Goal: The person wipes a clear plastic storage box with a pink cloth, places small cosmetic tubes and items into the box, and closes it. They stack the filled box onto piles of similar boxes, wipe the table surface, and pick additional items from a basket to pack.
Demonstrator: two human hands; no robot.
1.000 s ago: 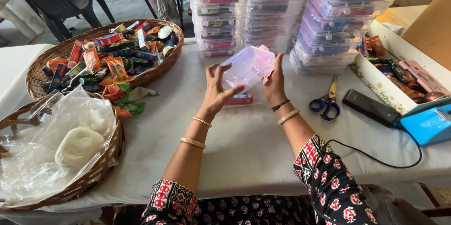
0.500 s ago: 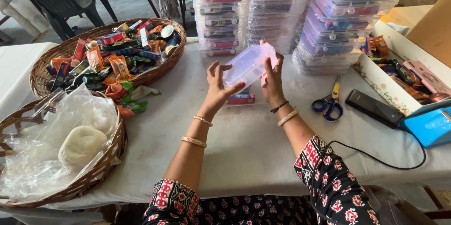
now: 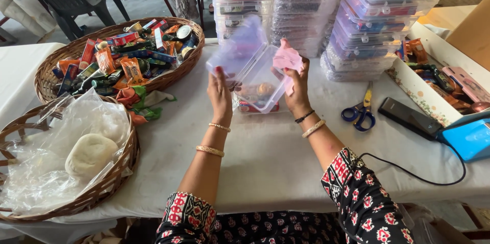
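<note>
Clear plastic box [image 3: 260, 78], lid swung up, held above the white surface [image 3: 275, 147] between both hands. Left hand [image 3: 220, 91] grips the lid side; right hand [image 3: 298, 88], equally near, pinches a pink cloth [image 3: 286, 59] at the box's right rim.

Bright orange, red and blue packets [image 3: 120, 58] fill the wicker basket [image 3: 191, 63] left of the left grip [image 3: 220, 96]. Beyond both grips stand stacked clear boxes [image 3: 334, 17] with colourful contents; right of the right grip [image 3: 297, 91] lies a dark phone [image 3: 408, 117], screen blank.
</note>
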